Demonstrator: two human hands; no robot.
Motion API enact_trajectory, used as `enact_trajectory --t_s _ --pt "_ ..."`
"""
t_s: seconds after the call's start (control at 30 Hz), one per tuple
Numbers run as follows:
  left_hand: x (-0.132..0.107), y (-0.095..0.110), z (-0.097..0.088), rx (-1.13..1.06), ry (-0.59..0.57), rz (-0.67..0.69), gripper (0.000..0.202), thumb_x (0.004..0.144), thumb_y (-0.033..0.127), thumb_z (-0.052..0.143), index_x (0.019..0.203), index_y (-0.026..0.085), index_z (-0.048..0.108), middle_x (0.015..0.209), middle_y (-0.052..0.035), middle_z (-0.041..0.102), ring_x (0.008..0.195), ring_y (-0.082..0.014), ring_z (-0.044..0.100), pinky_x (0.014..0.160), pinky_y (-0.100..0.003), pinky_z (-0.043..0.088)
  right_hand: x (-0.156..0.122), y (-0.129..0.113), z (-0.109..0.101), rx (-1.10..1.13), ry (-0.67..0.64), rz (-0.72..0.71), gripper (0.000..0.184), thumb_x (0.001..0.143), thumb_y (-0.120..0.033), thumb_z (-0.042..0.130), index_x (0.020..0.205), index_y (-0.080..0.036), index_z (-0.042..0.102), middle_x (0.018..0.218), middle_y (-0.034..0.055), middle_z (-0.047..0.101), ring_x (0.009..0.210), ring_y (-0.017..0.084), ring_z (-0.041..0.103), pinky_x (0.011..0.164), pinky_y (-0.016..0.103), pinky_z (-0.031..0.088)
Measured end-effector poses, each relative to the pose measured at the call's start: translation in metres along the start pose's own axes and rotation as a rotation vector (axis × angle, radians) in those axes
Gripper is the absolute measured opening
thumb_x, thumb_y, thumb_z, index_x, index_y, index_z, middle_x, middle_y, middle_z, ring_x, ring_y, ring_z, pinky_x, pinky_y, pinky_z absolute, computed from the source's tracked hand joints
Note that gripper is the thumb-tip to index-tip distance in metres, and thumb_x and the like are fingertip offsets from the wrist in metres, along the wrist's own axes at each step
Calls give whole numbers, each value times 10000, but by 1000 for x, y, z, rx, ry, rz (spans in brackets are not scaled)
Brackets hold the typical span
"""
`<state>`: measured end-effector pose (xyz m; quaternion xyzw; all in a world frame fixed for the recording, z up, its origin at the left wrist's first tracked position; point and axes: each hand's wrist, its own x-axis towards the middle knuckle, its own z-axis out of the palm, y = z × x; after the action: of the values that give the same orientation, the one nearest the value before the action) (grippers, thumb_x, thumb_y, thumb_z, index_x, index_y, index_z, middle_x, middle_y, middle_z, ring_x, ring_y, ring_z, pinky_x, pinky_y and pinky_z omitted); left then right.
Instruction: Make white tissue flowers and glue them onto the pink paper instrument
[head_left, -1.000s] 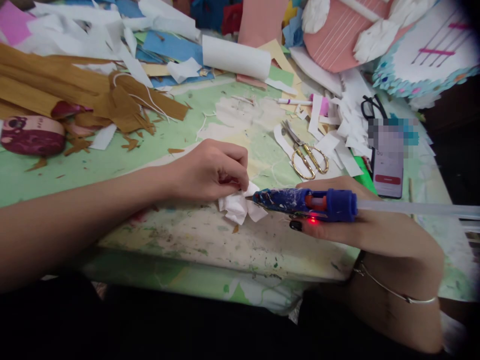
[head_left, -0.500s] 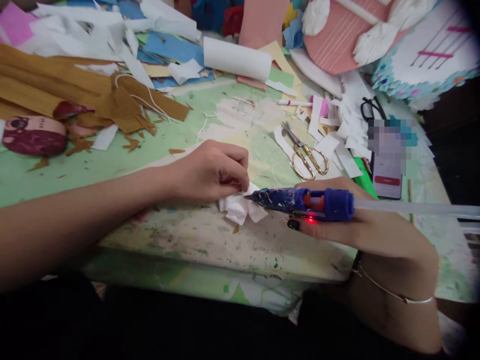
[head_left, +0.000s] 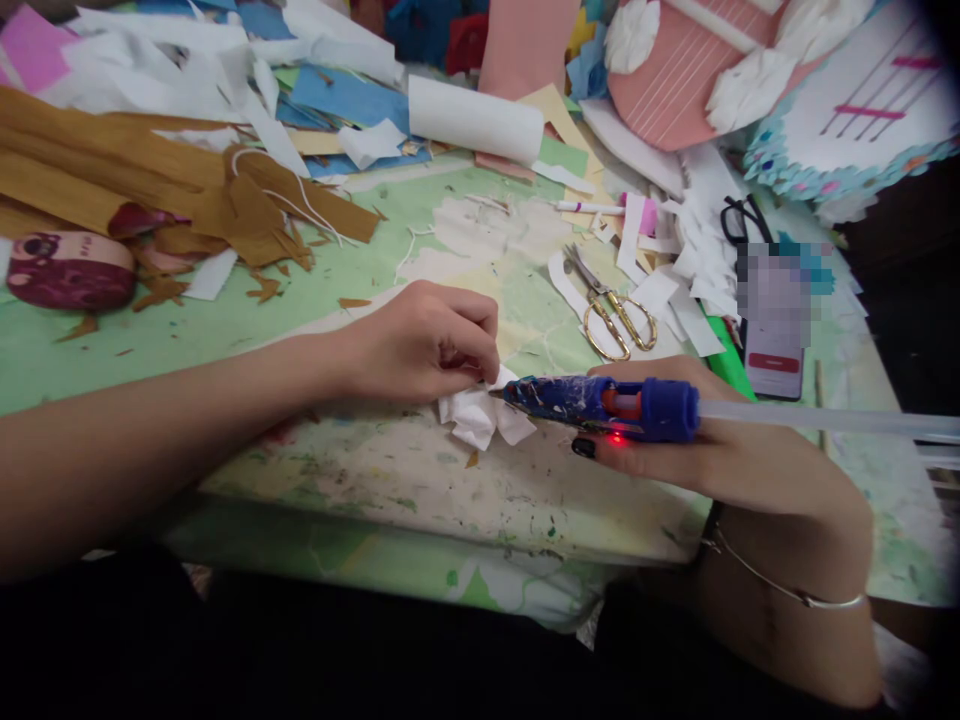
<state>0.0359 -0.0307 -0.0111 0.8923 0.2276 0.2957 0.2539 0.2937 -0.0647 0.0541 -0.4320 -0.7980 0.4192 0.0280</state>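
Near the table's front edge, my left hand pinches a small folded piece of white paper, whose loose ends spread out below the fingers. My right hand is closed around a blue hot glue gun, mostly from beneath and behind. The gun's dark nozzle points left and meets the white paper beside my left fingertips. A clear glue stick juts out of the gun's back end, and a red light glows on its side. Whether glue is coming out cannot be made out.
Gold-handled scissors lie just beyond my right hand, near paper strips and a phone. A white paper roll lies at the back. Brown crepe paper and a maroon computer mouse are at left. Decorated paper instruments stand back right.
The glue gun and my right hand have shifted very slightly left. My left hand and the white paper stay where they were.
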Motion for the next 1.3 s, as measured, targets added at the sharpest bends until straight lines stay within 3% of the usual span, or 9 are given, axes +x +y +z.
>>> enact_trajectory --t_s 0.2,0.33,0.57,0.9,1.3 --pt "1 1 -1 -50 17 -23 227 777 19 592 885 162 731 723 -26 600 588 -74 523 564 -175 401 0 -2 0 -23 -5 -24 121 807 -275 616 733 -186 584 718 -3 634 611 115 520 558 255 370" --pt "0 0 -2 -76 17 -35 222 760 30 595 872 168 728 736 -33 609 570 -72 520 546 -173 413 1 -4 0 -18 3 -5 170 797 -346 638 722 -200 592 677 -10 611 600 135 521 544 276 362" --pt "-1 -1 -3 -111 -22 -68 289 723 47 595 955 150 731 826 -51 594 577 -71 513 526 -176 427 1 -7 -3 -10 -62 50 105 784 -304 642 756 -207 615 664 -24 578 620 140 508 547 274 364" --pt "0 -4 2 -35 -40 -61 212 804 73 603 943 152 742 808 -29 577 569 -51 485 537 -172 385 3 -9 -3 -7 -75 65 131 761 -280 645 708 -199 556 639 -48 523 599 109 457 544 257 337" --pt "-3 -12 8 -22 -16 16 136 856 129 607 913 150 728 791 -49 608 639 -95 542 599 -213 414 2 -10 -4 -13 -94 63 102 741 -222 649 704 -200 556 636 -31 532 594 122 469 535 259 341"
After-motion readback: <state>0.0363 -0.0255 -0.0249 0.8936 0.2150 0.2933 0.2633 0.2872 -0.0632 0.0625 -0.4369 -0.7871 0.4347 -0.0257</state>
